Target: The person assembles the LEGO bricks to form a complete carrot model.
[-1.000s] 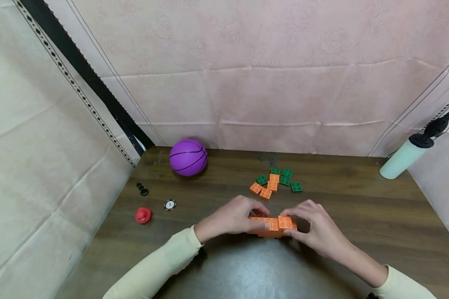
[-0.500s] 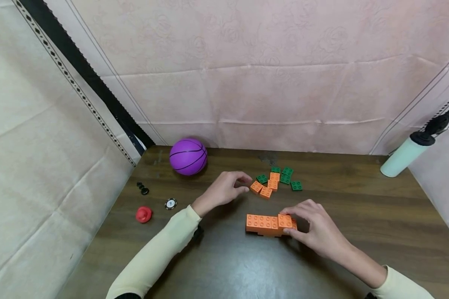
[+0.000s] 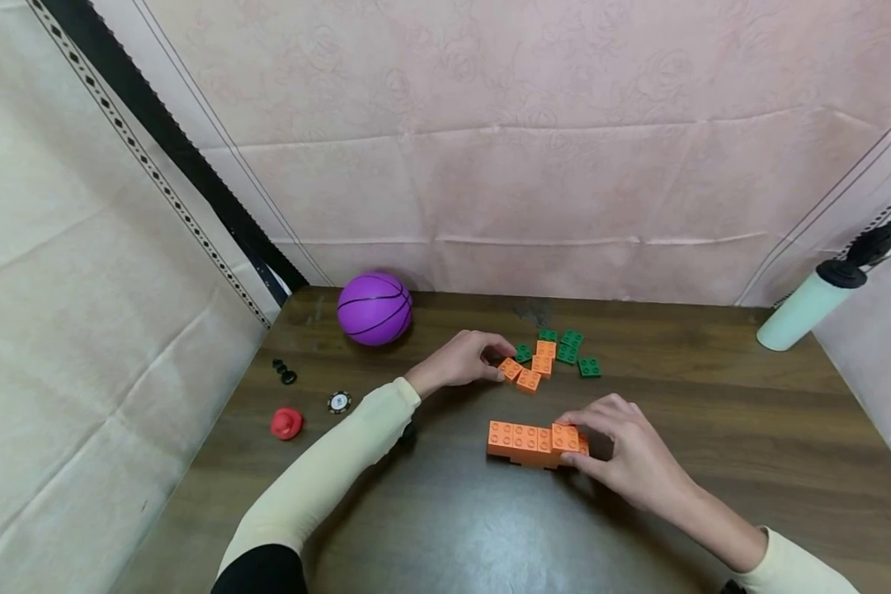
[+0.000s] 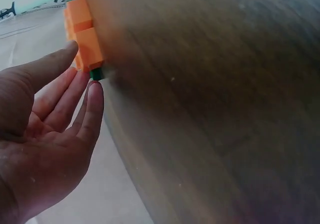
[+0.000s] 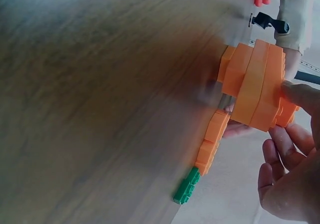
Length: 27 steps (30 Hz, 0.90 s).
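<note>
The right hand gripped the orange block assembly on the tabletop, while the left hand, fingers open, touched the loose orange bricks farther back.

No readable text, label, brand or number is showing anywhere in these views. The small round token lying on the table is carrying a white centre with dark marks, but they are coming out too small and blurred to read. The orange bricks are showing only plain studs.
</note>
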Available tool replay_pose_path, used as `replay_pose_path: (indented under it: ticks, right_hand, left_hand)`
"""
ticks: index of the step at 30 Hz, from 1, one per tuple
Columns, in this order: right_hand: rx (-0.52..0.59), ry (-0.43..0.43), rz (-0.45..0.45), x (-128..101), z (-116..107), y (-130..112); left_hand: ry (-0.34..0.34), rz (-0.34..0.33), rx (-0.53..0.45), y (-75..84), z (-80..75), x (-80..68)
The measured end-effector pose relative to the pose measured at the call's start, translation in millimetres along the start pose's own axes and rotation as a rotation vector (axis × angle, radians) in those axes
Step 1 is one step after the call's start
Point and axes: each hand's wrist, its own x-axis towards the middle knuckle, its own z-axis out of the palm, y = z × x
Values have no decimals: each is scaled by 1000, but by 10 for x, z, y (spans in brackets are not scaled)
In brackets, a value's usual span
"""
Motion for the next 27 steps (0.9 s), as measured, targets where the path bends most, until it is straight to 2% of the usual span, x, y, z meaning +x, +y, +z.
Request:
replay_pose_path:
  ticks: [6,13,18,22,27]
  right_hand:
    - [-1,-2,8,21,-2,-9]
    - [-4,0,12,31,-9,-8]
    - [-6,-8,23,31,-5,-8]
    - [-6,-20,38,30,1,-9]
    - [-9,-21,36,25,3,-6]
  left_hand:
    - [1,-10,12,-34,34,25]
    - [4,-49,-70,-106,54,39]
    - [21,-78,-104,-106,45,-12]
    - [40,-71,-135,-13,-1,-147]
    - [40,-6,-197,247,-36,-383]
